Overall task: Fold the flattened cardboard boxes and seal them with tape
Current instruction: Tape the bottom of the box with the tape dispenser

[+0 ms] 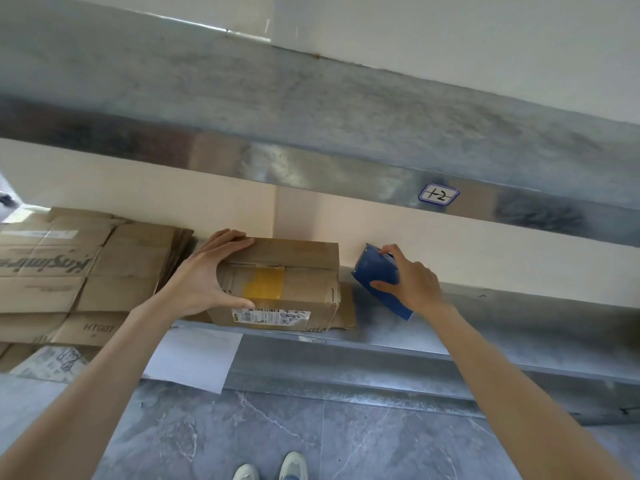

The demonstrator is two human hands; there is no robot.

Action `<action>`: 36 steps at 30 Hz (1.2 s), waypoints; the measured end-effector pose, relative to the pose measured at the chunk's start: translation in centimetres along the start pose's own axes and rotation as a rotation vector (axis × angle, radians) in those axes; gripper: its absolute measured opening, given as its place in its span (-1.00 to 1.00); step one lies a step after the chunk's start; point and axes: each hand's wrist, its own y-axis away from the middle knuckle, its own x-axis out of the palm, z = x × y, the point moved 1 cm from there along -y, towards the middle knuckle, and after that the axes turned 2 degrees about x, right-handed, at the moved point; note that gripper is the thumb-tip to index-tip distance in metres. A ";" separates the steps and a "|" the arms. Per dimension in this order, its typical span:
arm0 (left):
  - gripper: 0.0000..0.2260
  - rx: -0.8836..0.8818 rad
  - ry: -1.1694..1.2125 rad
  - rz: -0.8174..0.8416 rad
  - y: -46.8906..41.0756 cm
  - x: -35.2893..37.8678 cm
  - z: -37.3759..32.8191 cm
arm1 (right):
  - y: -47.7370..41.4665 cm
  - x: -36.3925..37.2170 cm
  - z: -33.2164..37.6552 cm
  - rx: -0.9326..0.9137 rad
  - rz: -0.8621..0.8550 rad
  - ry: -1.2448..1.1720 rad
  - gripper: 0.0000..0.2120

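Left hand [207, 275] tight around cardboard box [298, 292], right hand [414, 284] around tape dispenser [375, 268] beside it

One folded box [277, 285], one blue tape dispenser [375, 271], one white paper sheet [194, 358], two shoes [293, 465], and perhaps five flattened boxes [69, 268], stacked too tightly to count.
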 end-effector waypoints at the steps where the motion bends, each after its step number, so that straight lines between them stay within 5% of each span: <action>1: -0.01 -0.003 -0.004 0.000 0.1 0.0 0.1 | 0.0 0.9 -0.4 0.011 -0.005 0.002 -0.46; 19: -0.04 -0.015 0.013 -0.007 0.2 0.4 0.1 | -0.3 6.4 -3.0 0.007 -0.083 -0.217 -0.41; 27: -0.05 0.001 0.014 -0.014 0.2 0.3 0.1 | 0.4 4.5 -1.7 -0.004 -0.231 -0.112 -0.60; 33: -0.05 0.011 0.032 -0.019 0.3 0.3 0.0 | 0.5 1.4 6.7 -0.301 -0.287 -0.387 -0.63; 36: -0.05 0.021 0.055 -0.025 0.3 0.5 0.1 | 0.7 1.1 11.4 -0.479 -0.111 -0.371 -0.55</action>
